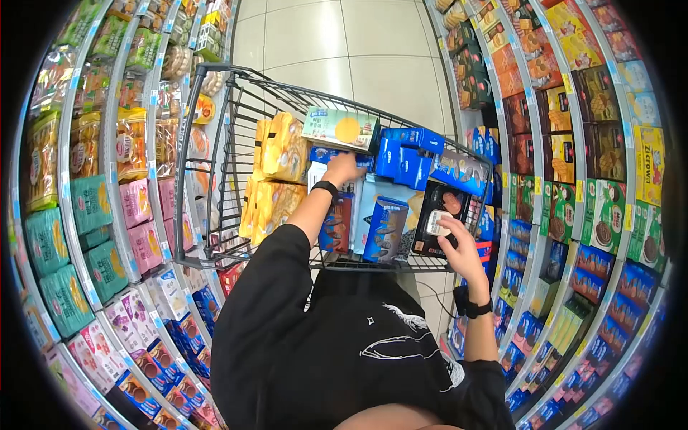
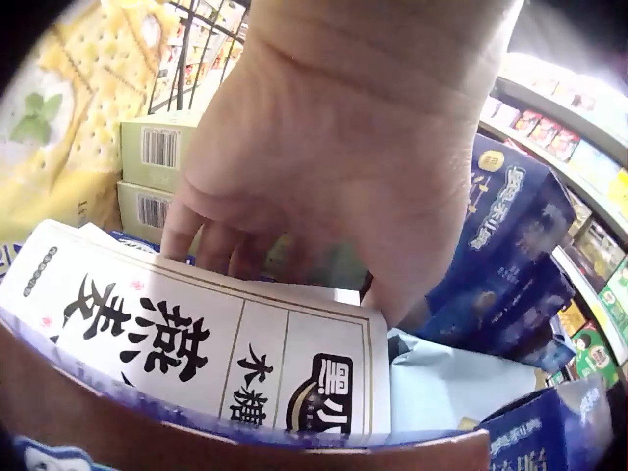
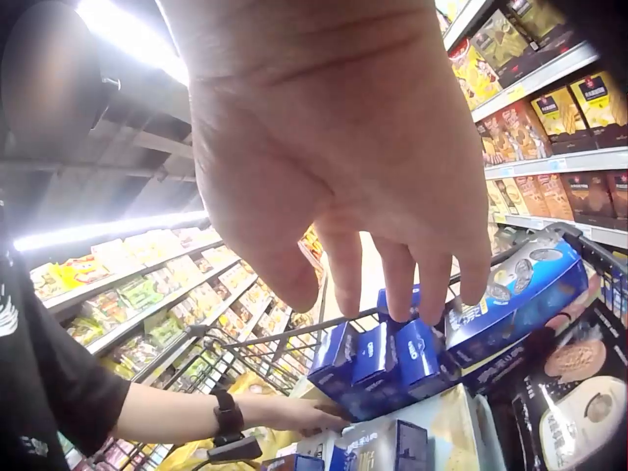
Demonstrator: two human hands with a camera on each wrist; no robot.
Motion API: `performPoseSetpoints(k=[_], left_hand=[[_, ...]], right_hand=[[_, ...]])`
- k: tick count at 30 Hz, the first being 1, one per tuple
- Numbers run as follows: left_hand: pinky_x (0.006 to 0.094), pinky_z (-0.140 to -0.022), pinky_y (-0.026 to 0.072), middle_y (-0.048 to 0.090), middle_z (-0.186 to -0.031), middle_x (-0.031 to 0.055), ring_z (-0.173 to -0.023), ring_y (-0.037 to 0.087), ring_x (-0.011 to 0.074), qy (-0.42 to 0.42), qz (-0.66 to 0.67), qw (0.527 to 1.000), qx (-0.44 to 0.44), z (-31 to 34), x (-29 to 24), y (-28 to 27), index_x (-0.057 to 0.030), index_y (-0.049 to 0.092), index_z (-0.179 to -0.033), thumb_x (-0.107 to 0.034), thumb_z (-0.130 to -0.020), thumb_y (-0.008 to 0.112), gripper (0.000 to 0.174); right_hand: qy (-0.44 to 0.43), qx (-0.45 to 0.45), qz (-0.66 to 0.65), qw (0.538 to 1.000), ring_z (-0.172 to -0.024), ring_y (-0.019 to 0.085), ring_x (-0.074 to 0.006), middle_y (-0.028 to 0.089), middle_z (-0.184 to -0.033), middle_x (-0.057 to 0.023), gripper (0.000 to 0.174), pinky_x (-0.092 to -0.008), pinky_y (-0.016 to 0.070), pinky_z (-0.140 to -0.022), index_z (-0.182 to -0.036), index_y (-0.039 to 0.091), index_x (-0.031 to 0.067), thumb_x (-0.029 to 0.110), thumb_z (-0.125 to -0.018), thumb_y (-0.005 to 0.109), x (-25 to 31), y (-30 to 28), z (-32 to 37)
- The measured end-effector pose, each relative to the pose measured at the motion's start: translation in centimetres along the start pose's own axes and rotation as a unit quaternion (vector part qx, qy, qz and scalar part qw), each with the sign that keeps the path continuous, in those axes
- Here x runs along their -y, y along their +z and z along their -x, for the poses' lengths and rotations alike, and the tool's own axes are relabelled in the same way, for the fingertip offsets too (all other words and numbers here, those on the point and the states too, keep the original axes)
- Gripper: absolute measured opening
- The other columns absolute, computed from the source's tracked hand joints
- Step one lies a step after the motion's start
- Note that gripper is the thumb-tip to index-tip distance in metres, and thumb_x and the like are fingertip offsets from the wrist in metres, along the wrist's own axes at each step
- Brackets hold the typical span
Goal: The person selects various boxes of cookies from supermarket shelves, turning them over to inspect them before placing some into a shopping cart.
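Observation:
My left hand (image 1: 342,169) reaches down among packages in a shopping cart. In the left wrist view its fingers bend down behind the upper edge of a white package (image 2: 206,334) with black lettering, thumb near its right corner. The fingertips are hidden, and I cannot tell whether they grip anything. A pale green box (image 1: 340,129) lies just beyond that hand, with several blue boxes (image 1: 405,161) to its right. Over the cart's right end, my right hand (image 1: 462,249) hovers with relaxed, spread fingers and nothing in them. Below it lies a black package (image 3: 589,422) with a white patch.
Yellow cracker packs (image 1: 287,147) fill the cart's left part. A blue biscuit box (image 1: 385,229) stands near the cart's near rim (image 1: 401,269). Stocked shelves line both sides, with biscuit boxes (image 1: 602,208) on the right. Tiled floor (image 1: 308,36) runs ahead.

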State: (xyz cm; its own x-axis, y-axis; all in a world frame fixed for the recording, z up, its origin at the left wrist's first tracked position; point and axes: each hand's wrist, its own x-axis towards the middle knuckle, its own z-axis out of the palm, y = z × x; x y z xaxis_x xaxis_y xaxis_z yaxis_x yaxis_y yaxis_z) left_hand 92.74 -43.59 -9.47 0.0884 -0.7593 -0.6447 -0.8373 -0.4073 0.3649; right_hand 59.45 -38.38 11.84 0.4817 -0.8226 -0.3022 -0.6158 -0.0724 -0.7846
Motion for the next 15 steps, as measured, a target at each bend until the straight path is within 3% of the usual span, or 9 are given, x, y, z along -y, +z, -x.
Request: performPoseSetpoints(k=[2, 3, 6, 7, 11, 15], left_hand=[[0.0446, -0.094, 0.0488, 0.05, -0.133, 0.0269, -0.114, 0.057, 0.0388, 0.018, 0.029, 0.997, -0.074, -0.2, 0.6, 0.2, -0.0066, 0.055, -0.129, -0.053, -0.078, 0.067, 0.07], [0.0437, -0.095, 0.0481, 0.041, -0.14, 0.0277, -0.117, 0.055, 0.0392, 0.018, 0.027, 0.999, -0.04, 0.1, 0.4, -0.5, -0.0062, 0.052, -0.133, -0.053, -0.08, 0.065, 0.072], [0.0451, -0.093, 0.0489, 0.047, -0.132, 0.032, -0.112, 0.056, 0.0428, 0.019, 0.037, 0.997, -0.059, -0.8, 1.2, 0.2, -0.0035, 0.059, -0.124, -0.046, -0.086, 0.059, 0.056], [0.046, -0.092, 0.0496, 0.051, -0.126, 0.0331, -0.108, 0.058, 0.0438, -0.002, 0.047, 0.997, -0.064, -0.9, 1.4, -0.1, -0.0011, 0.065, -0.114, -0.041, -0.088, 0.056, 0.048], [0.0466, -0.091, 0.0499, 0.054, -0.122, 0.033, -0.106, 0.059, 0.0427, -0.019, 0.029, 0.999, -0.042, -1.5, 2.7, -0.3, -0.0008, 0.067, -0.109, -0.034, -0.085, 0.06, 0.042], [0.0452, -0.094, 0.0492, 0.047, -0.133, 0.0292, -0.112, 0.057, 0.0407, -0.01, 0.01, 1.0, -0.025, -0.5, 2.7, -0.5, -0.0082, 0.058, -0.125, -0.032, -0.075, 0.066, 0.056]], right_hand=[[-0.004, 0.013, 0.0, 1.0, -0.122, 0.052, -0.0369, 0.056, -0.127, -0.0198, 0.034, -0.0404, 0.0396, -0.103, -0.119, 0.06, 0.0035, 0.011, -0.085, 0.061, 0.6, 0.4, -0.6], [-0.006, 0.013, 0.0, 1.0, -0.121, 0.052, -0.037, 0.057, -0.126, -0.0196, 0.034, -0.0405, 0.0399, -0.102, -0.119, 0.06, 0.0036, 0.011, -0.085, 0.061, 0.1, 0.7, -0.8], [0.003, 0.017, -0.012, 1.0, -0.12, 0.053, -0.0368, 0.058, -0.125, -0.0193, 0.034, -0.0406, 0.0403, -0.102, -0.118, 0.06, 0.0036, 0.012, -0.085, 0.062, -0.4, 1.6, -1.2], [-0.001, 0.015, -0.011, 1.0, -0.118, 0.054, -0.0367, 0.058, -0.124, -0.0192, 0.034, -0.0403, 0.0409, -0.101, -0.118, 0.06, 0.0025, 0.012, -0.085, 0.062, -0.5, 2.0, -1.2], [0.008, 0.044, -0.006, 0.999, -0.12, 0.054, -0.0325, 0.058, -0.125, -0.0182, 0.035, -0.0383, 0.0399, -0.102, -0.12, 0.058, 0.0005, 0.01, -0.087, 0.061, -0.2, 2.6, -1.7], [0.015, 0.046, -0.014, 0.999, -0.116, 0.055, -0.0365, 0.059, -0.12, -0.0194, 0.035, -0.0397, 0.0423, -0.099, -0.118, 0.058, 0.0, 0.014, -0.086, 0.062, -1.1, 3.8, -2.0]])
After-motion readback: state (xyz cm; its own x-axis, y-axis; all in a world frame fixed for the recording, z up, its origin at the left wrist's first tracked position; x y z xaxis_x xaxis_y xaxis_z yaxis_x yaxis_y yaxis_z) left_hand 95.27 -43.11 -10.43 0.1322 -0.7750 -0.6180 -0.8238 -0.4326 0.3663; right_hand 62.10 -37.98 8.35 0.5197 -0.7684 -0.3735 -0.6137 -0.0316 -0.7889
